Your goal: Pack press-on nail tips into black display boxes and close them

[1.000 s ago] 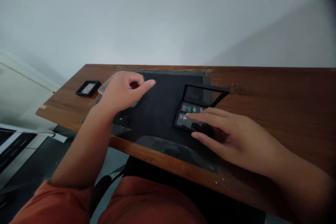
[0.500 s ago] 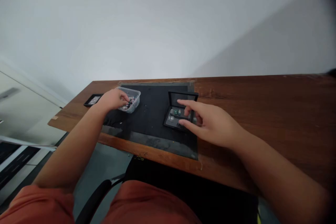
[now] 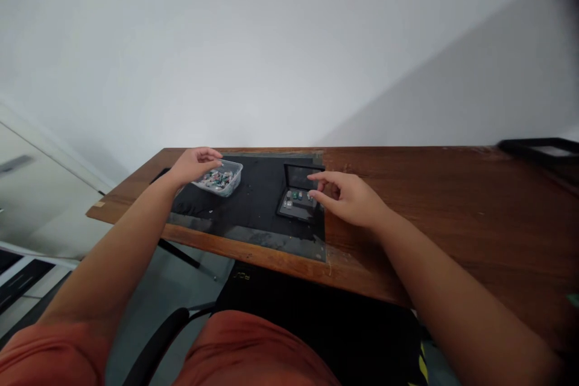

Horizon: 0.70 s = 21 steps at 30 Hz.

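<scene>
My left hand (image 3: pixel 195 166) is over a clear plastic tub (image 3: pixel 231 186) filled with small shiny pieces (image 3: pixel 216 179), pink, green and clear. Its thumb and fingers come close together at the tub's far rim; whatever is between them is too small to make out. My right hand (image 3: pixel 346 194) hovers at the right side of a small black case (image 3: pixel 295 211), thumb and forefinger apart. The case lies with its lid (image 3: pixel 303 177) raised. A few small glassy pieces (image 3: pixel 295 195), clear and green, sit inside it, one close to my right thumb tip.
A black mat (image 3: pixel 253 211) taped to the wooden table (image 3: pixel 434 211) lies under tub and case. Tiny bits are scattered on it. A dark tray (image 3: pixel 543 149) stands at the far right, and a dark object (image 3: pixel 160 175) is partly hidden behind my left wrist. A wall rises behind.
My left hand has lifted from the pieces inside the tub to above its rim. My right hand has drawn back a little, uncovering more of the case. The view has shifted slightly.
</scene>
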Motion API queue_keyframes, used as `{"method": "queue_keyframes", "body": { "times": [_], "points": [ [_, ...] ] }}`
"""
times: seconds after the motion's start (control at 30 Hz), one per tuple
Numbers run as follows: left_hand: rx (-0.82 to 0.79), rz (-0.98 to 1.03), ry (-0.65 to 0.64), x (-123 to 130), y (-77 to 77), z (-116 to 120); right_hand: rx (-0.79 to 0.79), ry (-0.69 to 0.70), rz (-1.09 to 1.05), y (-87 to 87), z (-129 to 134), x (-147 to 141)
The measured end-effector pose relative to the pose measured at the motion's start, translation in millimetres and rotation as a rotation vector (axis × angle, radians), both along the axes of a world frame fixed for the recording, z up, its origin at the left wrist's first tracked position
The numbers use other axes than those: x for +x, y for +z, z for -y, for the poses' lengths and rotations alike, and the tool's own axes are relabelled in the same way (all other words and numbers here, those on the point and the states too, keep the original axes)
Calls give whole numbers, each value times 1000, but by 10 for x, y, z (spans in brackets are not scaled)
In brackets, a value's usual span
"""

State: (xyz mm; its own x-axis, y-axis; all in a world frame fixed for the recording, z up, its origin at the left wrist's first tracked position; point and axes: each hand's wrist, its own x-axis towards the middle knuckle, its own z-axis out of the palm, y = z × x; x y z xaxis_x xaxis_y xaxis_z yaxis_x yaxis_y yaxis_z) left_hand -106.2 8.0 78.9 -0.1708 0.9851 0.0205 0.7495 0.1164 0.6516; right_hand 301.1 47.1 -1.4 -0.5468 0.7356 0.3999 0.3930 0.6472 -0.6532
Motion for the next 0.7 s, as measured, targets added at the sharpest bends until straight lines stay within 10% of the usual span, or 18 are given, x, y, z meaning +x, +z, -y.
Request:
{"method": "queue_keyframes", "body": {
  "times": [0.43,0.7],
  "points": [
    [-2,303,-442,1011,304,93,17,15,-92,-61,147,-97],
    [-211,348,-735,1697,60,-229,152,-44,-180,-182,403,-111]
  ]
}}
